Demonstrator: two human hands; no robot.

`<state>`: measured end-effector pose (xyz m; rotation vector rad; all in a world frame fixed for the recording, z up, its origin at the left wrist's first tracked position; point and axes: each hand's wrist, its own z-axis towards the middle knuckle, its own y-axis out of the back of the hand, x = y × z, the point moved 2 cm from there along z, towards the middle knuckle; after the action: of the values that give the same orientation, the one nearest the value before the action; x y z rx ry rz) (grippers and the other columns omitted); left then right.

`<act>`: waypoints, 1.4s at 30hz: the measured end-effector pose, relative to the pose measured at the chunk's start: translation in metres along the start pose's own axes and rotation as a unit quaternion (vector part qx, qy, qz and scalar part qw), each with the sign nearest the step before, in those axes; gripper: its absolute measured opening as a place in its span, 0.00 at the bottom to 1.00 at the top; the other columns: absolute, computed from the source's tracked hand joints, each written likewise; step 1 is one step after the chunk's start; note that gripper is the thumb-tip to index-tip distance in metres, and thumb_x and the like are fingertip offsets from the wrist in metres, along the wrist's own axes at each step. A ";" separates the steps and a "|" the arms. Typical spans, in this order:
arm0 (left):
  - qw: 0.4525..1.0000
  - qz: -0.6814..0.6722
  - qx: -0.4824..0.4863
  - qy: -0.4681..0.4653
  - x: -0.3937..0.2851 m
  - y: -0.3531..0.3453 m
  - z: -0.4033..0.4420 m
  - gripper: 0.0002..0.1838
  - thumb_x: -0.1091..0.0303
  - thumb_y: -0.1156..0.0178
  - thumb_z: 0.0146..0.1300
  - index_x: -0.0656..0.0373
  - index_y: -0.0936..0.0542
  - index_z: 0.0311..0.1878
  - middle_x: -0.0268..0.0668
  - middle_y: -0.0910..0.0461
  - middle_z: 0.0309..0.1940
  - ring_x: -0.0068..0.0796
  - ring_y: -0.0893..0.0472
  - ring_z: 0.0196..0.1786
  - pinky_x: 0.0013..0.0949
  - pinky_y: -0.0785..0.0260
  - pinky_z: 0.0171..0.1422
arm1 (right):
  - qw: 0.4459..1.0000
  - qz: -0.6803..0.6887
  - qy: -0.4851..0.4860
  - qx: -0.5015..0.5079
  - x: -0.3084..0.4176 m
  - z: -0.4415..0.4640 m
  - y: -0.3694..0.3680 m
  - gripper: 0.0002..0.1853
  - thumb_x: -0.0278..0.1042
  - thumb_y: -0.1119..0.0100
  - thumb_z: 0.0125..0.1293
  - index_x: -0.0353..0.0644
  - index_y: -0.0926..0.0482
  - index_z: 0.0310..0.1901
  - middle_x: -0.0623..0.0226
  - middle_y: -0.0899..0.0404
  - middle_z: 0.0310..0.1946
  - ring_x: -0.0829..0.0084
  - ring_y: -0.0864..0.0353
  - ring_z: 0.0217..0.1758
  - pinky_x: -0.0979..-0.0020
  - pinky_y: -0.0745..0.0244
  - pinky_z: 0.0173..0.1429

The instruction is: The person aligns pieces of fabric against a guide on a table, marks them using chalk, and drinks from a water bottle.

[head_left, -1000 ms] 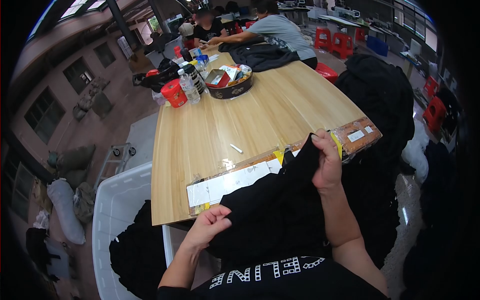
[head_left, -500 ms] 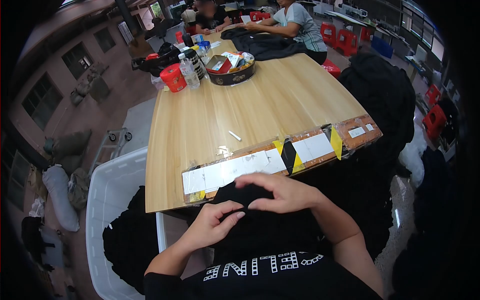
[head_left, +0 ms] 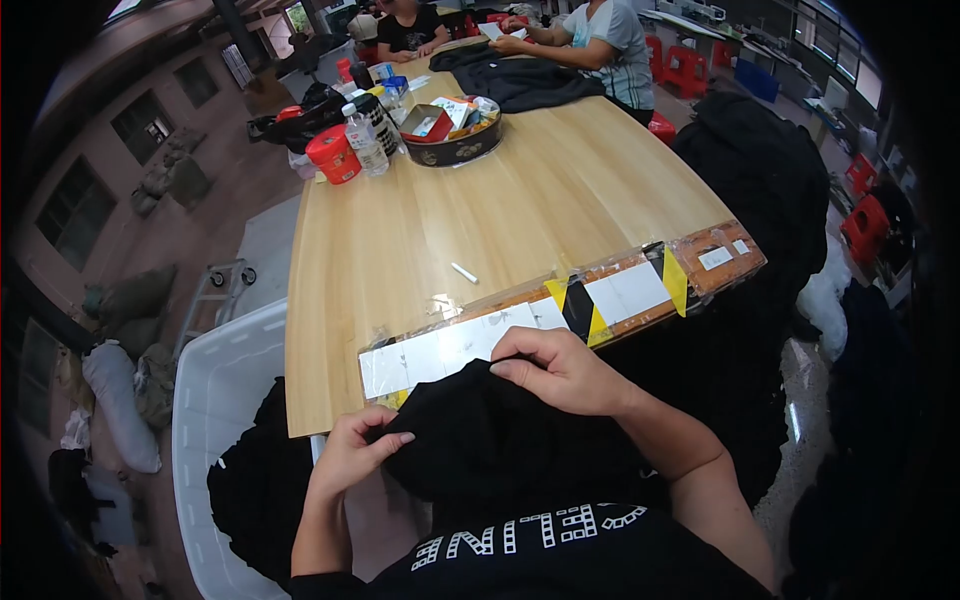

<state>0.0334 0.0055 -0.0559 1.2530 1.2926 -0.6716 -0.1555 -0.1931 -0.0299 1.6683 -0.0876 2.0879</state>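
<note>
A piece of black cloth (head_left: 480, 435) is stretched between my hands, just in front of the table's near edge. My left hand (head_left: 350, 447) pinches its left edge between thumb and fingers. Farther right, my right hand (head_left: 563, 372) is closed on the upper edge, thumb toward me. The cloth's lower part merges with my black shirt, so its full shape cannot be made out. Beyond it, a taped strip with white paper (head_left: 440, 352) and yellow-black tape runs along the wooden table (head_left: 500, 210). A small white stick (head_left: 464, 272) lies on the tabletop.
A white plastic bin (head_left: 192, 470) with black cloth inside stands at left. On the table are a red canister (head_left: 333, 157), a clear bottle (head_left: 366, 142) and a round box of small items (head_left: 455, 150). Black cloth is heaped at right (head_left: 750, 190). Two people sit at the far end.
My left hand has moved left and now grips the cloth's edge. My right hand has closed on the upper edge, and the cloth is spread wider between them.
</note>
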 end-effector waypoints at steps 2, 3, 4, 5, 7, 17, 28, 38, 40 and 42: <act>0.999 0.018 -0.020 -0.017 -0.001 0.000 0.002 0.05 0.78 0.37 0.55 0.65 0.22 0.34 0.28 0.23 0.28 0.15 0.27 0.33 0.21 0.33 0.39 | 1.000 0.021 -0.002 -0.012 -0.004 0.001 0.000 0.03 0.26 0.46 0.65 0.35 0.26 0.37 0.72 0.27 0.28 0.84 0.32 0.32 0.80 0.34 0.38; 0.996 0.011 -0.052 -0.077 -0.001 0.001 0.002 0.05 0.79 0.37 0.54 0.64 0.22 0.34 0.29 0.23 0.29 0.17 0.26 0.34 0.22 0.33 0.40 | 1.000 0.014 0.014 -0.016 -0.005 0.001 -0.001 0.03 0.25 0.46 0.65 0.35 0.26 0.38 0.72 0.26 0.29 0.83 0.31 0.33 0.80 0.34 0.39; 0.987 0.003 -0.085 -0.135 -0.001 0.001 0.003 0.05 0.80 0.38 0.53 0.64 0.23 0.33 0.30 0.22 0.30 0.19 0.24 0.35 0.23 0.32 0.42 | 1.000 0.008 0.012 -0.021 -0.005 0.001 0.000 0.03 0.25 0.46 0.65 0.35 0.26 0.38 0.72 0.26 0.29 0.83 0.31 0.33 0.80 0.34 0.39; 0.980 -0.016 -0.121 -0.160 0.001 0.001 0.005 0.06 0.82 0.41 0.50 0.62 0.25 0.31 0.32 0.22 0.30 0.24 0.23 0.36 0.31 0.31 0.51 | 1.000 0.000 0.016 -0.016 -0.004 0.002 0.000 0.03 0.25 0.46 0.65 0.35 0.26 0.38 0.71 0.26 0.29 0.83 0.30 0.33 0.80 0.34 0.39; 0.958 0.044 -0.164 -0.232 -0.008 0.004 0.008 0.07 0.82 0.42 0.49 0.61 0.26 0.30 0.33 0.22 0.29 0.26 0.23 0.36 0.37 0.33 0.55 | 0.999 -0.011 0.025 -0.019 -0.002 0.004 0.001 0.04 0.25 0.46 0.65 0.35 0.25 0.38 0.70 0.24 0.30 0.82 0.28 0.34 0.80 0.32 0.40; 0.864 0.321 -0.342 -0.180 -0.024 0.021 0.005 0.10 0.83 0.41 0.38 0.61 0.30 0.25 0.41 0.27 0.24 0.40 0.24 0.31 0.35 0.31 0.43 | 0.993 -0.022 0.085 -0.079 0.011 0.012 0.003 0.04 0.25 0.44 0.63 0.35 0.25 0.37 0.67 0.24 0.28 0.79 0.27 0.31 0.78 0.32 0.37; 0.977 -0.123 -0.036 -0.170 -0.023 0.017 -0.004 0.10 0.78 0.36 0.53 0.63 0.23 0.38 0.30 0.23 0.33 0.16 0.27 0.35 0.20 0.35 0.42 | 0.985 0.125 0.003 -0.118 -0.008 0.020 0.014 0.04 0.26 0.45 0.65 0.35 0.24 0.37 0.77 0.26 0.28 0.89 0.31 0.33 0.84 0.34 0.39; 0.947 -0.224 -0.186 -0.137 0.002 0.015 0.019 0.05 0.75 0.40 0.59 0.60 0.24 0.38 0.26 0.25 0.30 0.13 0.29 0.33 0.18 0.37 0.41 | 0.968 0.179 -0.049 -0.168 -0.031 0.024 0.025 0.03 0.27 0.44 0.65 0.37 0.23 0.36 0.79 0.25 0.29 0.90 0.30 0.33 0.85 0.34 0.40; 0.950 -0.193 -0.200 -0.143 0.001 0.021 0.022 0.05 0.75 0.41 0.60 0.61 0.24 0.38 0.25 0.25 0.30 0.13 0.29 0.33 0.17 0.37 0.41 | 0.952 0.245 -0.081 -0.165 -0.036 0.025 0.026 0.03 0.27 0.43 0.64 0.37 0.23 0.37 0.78 0.23 0.30 0.90 0.28 0.34 0.85 0.33 0.41; 0.954 -0.177 -0.199 -0.135 -0.008 0.022 0.021 0.04 0.74 0.41 0.61 0.62 0.23 0.38 0.25 0.25 0.31 0.12 0.29 0.33 0.17 0.37 0.40 | 0.945 0.272 -0.069 -0.165 -0.043 0.029 0.028 0.03 0.27 0.43 0.64 0.38 0.22 0.37 0.77 0.23 0.30 0.89 0.27 0.35 0.85 0.33 0.43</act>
<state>0.0587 -0.0098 -0.0450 0.5833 1.3495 -0.7590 -0.1337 -0.2407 -0.0562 1.7029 -0.9906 2.1565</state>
